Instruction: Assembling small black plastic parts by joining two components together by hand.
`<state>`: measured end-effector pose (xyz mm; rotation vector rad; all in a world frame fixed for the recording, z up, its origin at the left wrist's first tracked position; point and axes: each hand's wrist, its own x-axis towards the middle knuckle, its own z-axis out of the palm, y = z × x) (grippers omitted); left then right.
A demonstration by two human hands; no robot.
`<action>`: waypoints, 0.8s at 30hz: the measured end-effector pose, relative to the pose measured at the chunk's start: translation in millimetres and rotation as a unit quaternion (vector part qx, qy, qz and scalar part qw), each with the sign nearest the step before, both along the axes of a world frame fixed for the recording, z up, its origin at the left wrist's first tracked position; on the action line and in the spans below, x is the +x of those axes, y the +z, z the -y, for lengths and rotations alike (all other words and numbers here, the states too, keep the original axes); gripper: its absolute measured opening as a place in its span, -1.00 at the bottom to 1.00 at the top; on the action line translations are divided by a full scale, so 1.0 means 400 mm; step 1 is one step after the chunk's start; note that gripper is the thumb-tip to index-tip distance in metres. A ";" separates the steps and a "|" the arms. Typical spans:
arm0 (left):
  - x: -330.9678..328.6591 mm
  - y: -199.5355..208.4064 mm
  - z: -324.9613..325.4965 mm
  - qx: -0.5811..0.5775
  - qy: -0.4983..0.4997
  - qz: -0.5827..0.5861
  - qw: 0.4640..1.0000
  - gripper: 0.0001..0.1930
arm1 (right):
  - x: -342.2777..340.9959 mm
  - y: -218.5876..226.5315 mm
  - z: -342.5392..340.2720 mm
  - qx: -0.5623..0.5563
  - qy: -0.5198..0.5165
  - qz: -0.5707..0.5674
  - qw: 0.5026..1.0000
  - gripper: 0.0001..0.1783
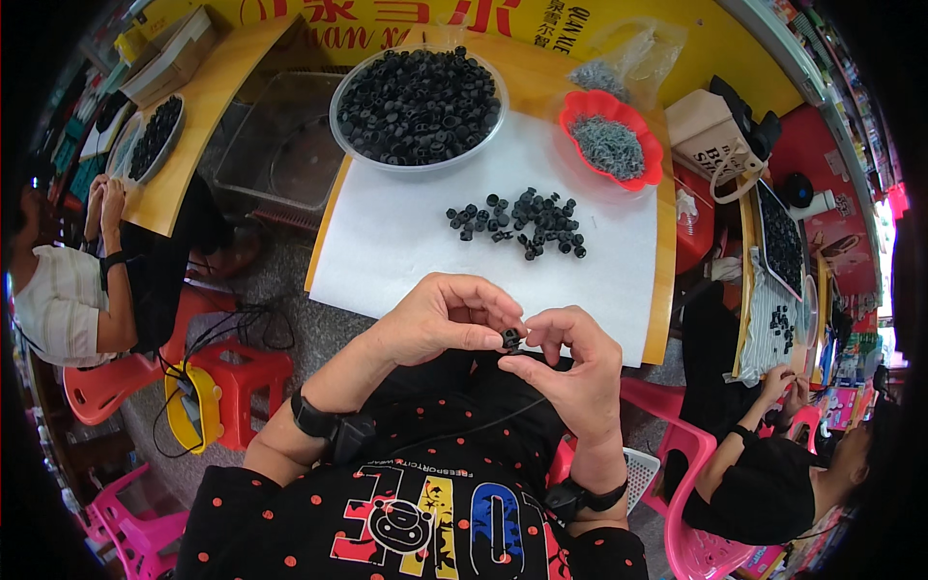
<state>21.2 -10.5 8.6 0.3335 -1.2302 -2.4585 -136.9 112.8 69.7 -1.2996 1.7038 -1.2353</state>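
In front of my body, just past the near edge of the table, my two hands meet. My left hand (459, 314) pinches a small black plastic part (510, 338) between thumb and fingertips. Close against it, the thumb and fingers of my right hand (575, 362) are drawn together, and what they hold is too small to make out. On the white sheet (387, 242) beyond lies a loose group of small black plastic parts (532, 220). Behind them, a clear round tub (338, 126) is heaped with similar black pieces. A red scalloped bowl (654, 166) holds small grey metal springs (607, 147).
A clear plastic bag (638, 58) with more grey pieces lies behind the red bowl. A tote bag (710, 135) stands at the right. Co-workers sit at tables on the left (208, 97) and right. Stools, a yellow bucket (193, 411) and cables (242, 324) are on the floor.
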 end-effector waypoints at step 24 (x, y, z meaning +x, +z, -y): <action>-0.009 -0.002 0.010 0.055 -0.103 -0.002 0.993 -0.52 | -0.024 -0.030 0.007 0.031 0.110 0.089 0.989 -0.62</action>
